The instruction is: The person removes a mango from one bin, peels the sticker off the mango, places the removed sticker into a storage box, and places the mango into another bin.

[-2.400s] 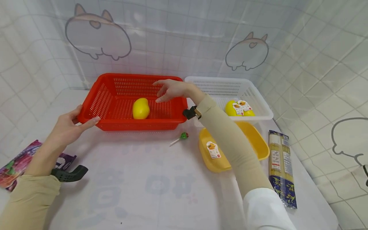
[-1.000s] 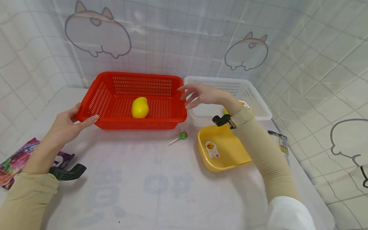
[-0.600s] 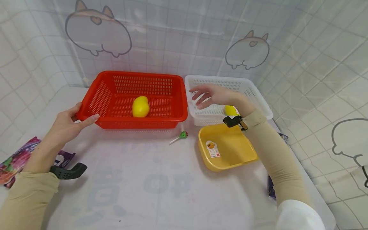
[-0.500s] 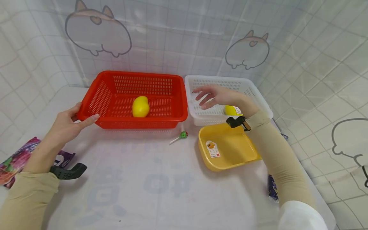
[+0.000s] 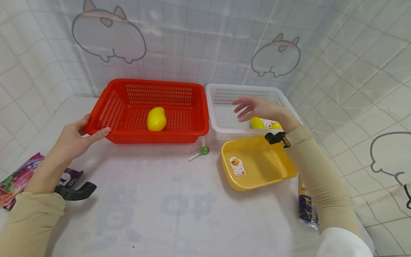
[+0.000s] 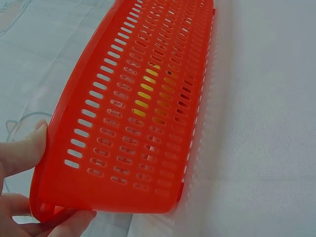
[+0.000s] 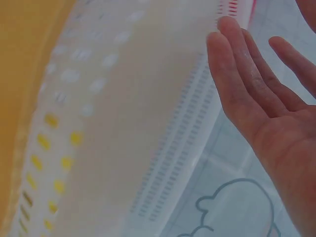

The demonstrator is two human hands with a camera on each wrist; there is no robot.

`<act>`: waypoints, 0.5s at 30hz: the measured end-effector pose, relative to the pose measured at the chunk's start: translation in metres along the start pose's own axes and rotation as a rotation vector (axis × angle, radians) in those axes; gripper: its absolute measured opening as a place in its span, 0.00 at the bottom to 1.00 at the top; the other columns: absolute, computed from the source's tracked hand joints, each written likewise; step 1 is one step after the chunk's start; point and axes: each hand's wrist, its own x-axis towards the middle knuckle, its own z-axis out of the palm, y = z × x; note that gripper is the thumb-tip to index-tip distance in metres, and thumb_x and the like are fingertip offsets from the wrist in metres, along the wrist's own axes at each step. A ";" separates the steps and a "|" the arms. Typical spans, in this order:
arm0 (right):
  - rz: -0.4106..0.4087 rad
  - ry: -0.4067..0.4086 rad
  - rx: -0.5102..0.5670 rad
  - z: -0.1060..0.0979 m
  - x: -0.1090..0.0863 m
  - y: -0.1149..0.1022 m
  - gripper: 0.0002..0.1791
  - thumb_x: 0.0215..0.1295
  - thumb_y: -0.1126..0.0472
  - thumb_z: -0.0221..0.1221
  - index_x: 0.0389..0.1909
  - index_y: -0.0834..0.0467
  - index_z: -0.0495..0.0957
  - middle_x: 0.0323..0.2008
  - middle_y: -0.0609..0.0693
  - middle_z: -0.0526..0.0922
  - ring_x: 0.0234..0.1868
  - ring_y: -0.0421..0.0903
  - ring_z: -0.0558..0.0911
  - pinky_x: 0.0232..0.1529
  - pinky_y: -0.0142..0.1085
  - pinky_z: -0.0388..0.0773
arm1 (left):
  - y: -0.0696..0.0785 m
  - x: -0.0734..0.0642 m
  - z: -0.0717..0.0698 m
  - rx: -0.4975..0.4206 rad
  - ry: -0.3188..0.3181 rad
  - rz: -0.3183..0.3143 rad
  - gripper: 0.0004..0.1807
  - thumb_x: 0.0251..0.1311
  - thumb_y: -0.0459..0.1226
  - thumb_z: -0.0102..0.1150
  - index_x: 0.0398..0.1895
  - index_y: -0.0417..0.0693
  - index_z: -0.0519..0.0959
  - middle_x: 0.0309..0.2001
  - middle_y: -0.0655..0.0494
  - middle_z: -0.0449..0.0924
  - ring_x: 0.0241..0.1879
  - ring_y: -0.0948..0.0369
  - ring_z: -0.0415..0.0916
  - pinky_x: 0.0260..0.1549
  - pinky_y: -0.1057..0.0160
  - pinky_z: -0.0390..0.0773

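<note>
Head view: on the worktop (image 5: 231, 221), a red basket (image 5: 151, 134) is gripped at its near left corner by the left hand (image 5: 76, 138); a white basket (image 5: 231, 131), blocked in front by a yellow tub (image 5: 228, 176), is overhung by the right hand (image 5: 258, 108), fingers apart. Inside the former a yellow fruit (image 5: 156, 119) is seen; before it, a lollipop (image 5: 204, 150).

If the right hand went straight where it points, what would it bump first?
Probably the left end of the white basket, or the red basket just past it; the right hand hovers at an unclear height.
</note>
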 end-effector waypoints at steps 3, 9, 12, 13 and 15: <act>0.024 0.007 -0.008 -0.003 -0.004 0.004 0.33 0.65 0.59 0.66 0.70 0.48 0.67 0.64 0.56 0.75 0.60 0.52 0.79 0.63 0.57 0.73 | 0.000 0.000 0.000 -0.002 0.000 -0.002 0.57 0.65 0.64 0.51 0.78 0.51 0.27 0.75 0.27 0.48 0.68 0.31 0.50 0.53 0.32 0.69; 0.041 0.021 -0.014 -0.009 -0.013 0.016 0.34 0.65 0.60 0.66 0.70 0.53 0.67 0.65 0.61 0.74 0.62 0.56 0.78 0.64 0.56 0.74 | 0.000 0.001 0.000 0.002 0.003 0.005 0.56 0.65 0.64 0.51 0.79 0.51 0.27 0.75 0.27 0.49 0.68 0.31 0.50 0.51 0.35 0.70; 0.051 0.032 -0.024 -0.010 -0.016 0.024 0.34 0.65 0.61 0.66 0.71 0.55 0.66 0.65 0.62 0.74 0.61 0.57 0.78 0.63 0.54 0.75 | 0.000 0.000 0.000 0.003 0.003 0.006 0.56 0.66 0.64 0.51 0.79 0.50 0.27 0.75 0.27 0.49 0.68 0.31 0.51 0.51 0.36 0.71; 0.057 0.037 -0.026 -0.010 -0.017 0.026 0.35 0.65 0.61 0.66 0.71 0.56 0.66 0.65 0.62 0.74 0.61 0.57 0.78 0.63 0.54 0.75 | 0.001 0.000 0.000 0.001 0.001 0.005 0.56 0.66 0.64 0.51 0.79 0.50 0.27 0.75 0.27 0.49 0.68 0.31 0.50 0.51 0.36 0.70; 0.067 0.047 -0.033 -0.011 -0.018 0.030 0.35 0.65 0.62 0.66 0.71 0.56 0.66 0.65 0.62 0.73 0.61 0.58 0.78 0.63 0.55 0.75 | 0.001 -0.001 -0.001 -0.003 -0.005 0.000 0.57 0.66 0.64 0.51 0.78 0.50 0.27 0.75 0.27 0.47 0.68 0.31 0.50 0.52 0.35 0.70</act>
